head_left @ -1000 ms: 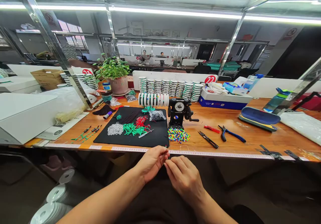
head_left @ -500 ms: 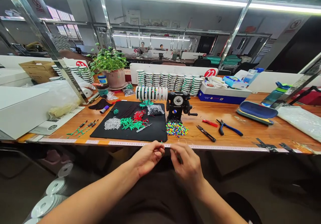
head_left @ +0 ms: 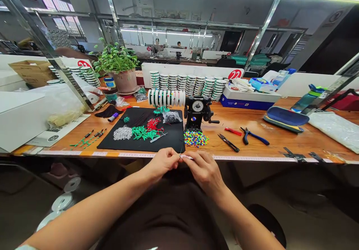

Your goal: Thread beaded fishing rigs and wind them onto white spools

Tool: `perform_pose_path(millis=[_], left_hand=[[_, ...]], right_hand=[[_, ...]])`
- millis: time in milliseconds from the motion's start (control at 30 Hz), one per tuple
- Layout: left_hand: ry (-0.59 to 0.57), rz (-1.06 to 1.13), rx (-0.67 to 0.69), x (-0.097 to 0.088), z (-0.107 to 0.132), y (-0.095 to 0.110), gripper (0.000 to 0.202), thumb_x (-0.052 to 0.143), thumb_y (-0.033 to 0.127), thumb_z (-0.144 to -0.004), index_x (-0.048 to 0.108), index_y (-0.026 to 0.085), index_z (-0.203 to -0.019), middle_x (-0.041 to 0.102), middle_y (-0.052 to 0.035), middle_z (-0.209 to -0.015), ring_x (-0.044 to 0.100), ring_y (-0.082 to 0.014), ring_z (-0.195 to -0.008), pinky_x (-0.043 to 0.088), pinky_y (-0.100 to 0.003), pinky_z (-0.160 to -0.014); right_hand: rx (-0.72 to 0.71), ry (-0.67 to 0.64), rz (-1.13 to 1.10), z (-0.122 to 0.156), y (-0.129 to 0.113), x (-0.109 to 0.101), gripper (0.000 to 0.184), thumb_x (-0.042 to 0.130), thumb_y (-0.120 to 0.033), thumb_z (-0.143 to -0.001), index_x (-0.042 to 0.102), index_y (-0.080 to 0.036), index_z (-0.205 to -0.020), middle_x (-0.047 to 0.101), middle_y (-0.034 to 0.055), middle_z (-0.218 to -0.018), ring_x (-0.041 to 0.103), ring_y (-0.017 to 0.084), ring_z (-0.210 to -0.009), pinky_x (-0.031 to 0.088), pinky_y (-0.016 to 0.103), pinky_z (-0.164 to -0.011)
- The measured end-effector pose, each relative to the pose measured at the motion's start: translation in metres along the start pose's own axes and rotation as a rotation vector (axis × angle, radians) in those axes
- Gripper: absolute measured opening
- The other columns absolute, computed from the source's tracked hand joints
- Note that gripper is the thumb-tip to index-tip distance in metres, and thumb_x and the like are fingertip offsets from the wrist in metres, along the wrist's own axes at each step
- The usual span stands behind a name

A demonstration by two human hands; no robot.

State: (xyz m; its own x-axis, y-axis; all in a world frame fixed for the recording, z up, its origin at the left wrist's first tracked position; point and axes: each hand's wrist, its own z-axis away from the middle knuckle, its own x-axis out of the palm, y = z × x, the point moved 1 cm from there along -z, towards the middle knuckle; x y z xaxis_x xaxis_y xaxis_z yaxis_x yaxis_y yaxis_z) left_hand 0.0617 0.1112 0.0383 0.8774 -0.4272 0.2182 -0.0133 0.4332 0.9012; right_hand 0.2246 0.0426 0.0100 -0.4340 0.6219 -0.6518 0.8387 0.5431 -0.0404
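My left hand (head_left: pixel 162 163) and my right hand (head_left: pixel 203 170) meet just in front of the wooden table's edge (head_left: pixel 252 158), fingertips pinched together on a small piece too tiny to make out. Right behind them lies a black mat (head_left: pixel 174 142) with a heap of silver beads (head_left: pixel 122 133), green tube beads (head_left: pixel 143 133) and red beads (head_left: pixel 153 123). A pile of multicoloured beads (head_left: pixel 195 138) sits beside the mat, in front of a black hand-crank winder (head_left: pixel 197 111).
Black scissors (head_left: pixel 228 143), a red tool (head_left: pixel 232 131) and blue-handled pliers (head_left: pixel 254 136) lie to the right. Stacked white spools (head_left: pixel 185 85), a potted plant (head_left: pixel 117 68), a blue case (head_left: pixel 283 118) and white boxes (head_left: pixel 19 119) stand around. People sit far behind.
The view has tilted down a little. My right hand pulled slightly to the right, then came back, and both hands now pinch together closer to the table's edge.
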Motion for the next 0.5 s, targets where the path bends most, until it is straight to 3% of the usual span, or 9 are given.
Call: perform_pose_path(millis=[100,167,233,300,367,500], left_hand=[[0.068,-0.349,0.332,-0.004,-0.002,-0.003,0.012,0.069,0.013,-0.074,0.060,0.016,-0.066,0.055,0.0030,-0.061,0.044,-0.0093,-0.056,0.033,-0.019,-0.051],[0.085,-0.656,0.626,-0.006,-0.001,-0.004,0.008,0.063,0.013,-0.079,0.060,0.017,-0.073,0.061,-0.0013,-0.080,0.050,-0.0123,-0.066,0.040,-0.023,-0.059],[0.064,-0.831,0.812,-0.008,0.001,-0.004,0.009,0.057,0.012,-0.083,0.060,0.018,-0.078,0.060,-0.0061,-0.096,0.056,-0.0162,-0.078,0.046,-0.027,-0.067],[0.011,-0.881,0.867,-0.012,0.001,-0.002,0.013,0.054,0.013,-0.087,0.063,0.020,-0.082,0.060,-0.0091,-0.102,0.059,-0.0204,-0.089,0.049,-0.031,-0.080],[-0.065,-0.874,0.835,-0.016,-0.001,0.001,0.015,0.055,0.014,-0.088,0.068,0.021,-0.086,0.063,-0.0104,-0.099,0.060,-0.0244,-0.099,0.048,-0.035,-0.093],[-0.209,-0.736,0.701,-0.027,-0.007,0.013,0.019,0.069,0.016,-0.080,0.074,0.022,-0.097,0.069,-0.0115,-0.098,0.061,-0.0287,-0.102,0.042,-0.037,-0.106]], right_hand=[[-0.106,-0.020,0.031,-0.004,0.000,-0.002,0.026,0.043,-0.011,-0.103,0.064,-0.013,-0.117,0.067,0.0128,-0.127,0.061,0.026,-0.105,0.047,0.040,-0.087],[-0.142,-0.020,0.001,-0.008,0.001,0.003,0.026,0.041,-0.010,-0.104,0.065,-0.013,-0.112,0.071,0.0121,-0.120,0.064,0.024,-0.098,0.046,0.038,-0.084],[-0.099,0.020,-0.048,-0.012,0.003,0.009,0.024,0.042,-0.011,-0.103,0.065,-0.013,-0.107,0.075,0.0100,-0.102,0.066,0.022,-0.085,0.047,0.036,-0.077],[0.036,0.063,-0.145,-0.016,0.005,0.014,0.020,0.046,-0.014,-0.102,0.066,-0.015,-0.101,0.074,0.0082,-0.089,0.066,0.020,-0.078,0.047,0.033,-0.071],[0.237,0.051,-0.303,-0.020,0.009,0.018,0.017,0.051,-0.017,-0.100,0.067,-0.017,-0.096,0.072,0.0060,-0.082,0.066,0.019,-0.071,0.047,0.030,-0.065],[0.589,-0.126,-0.672,-0.035,0.024,0.026,0.015,0.059,-0.026,-0.092,0.070,-0.019,-0.083,0.069,0.0013,-0.069,0.062,0.016,-0.060,0.044,0.025,-0.055]])
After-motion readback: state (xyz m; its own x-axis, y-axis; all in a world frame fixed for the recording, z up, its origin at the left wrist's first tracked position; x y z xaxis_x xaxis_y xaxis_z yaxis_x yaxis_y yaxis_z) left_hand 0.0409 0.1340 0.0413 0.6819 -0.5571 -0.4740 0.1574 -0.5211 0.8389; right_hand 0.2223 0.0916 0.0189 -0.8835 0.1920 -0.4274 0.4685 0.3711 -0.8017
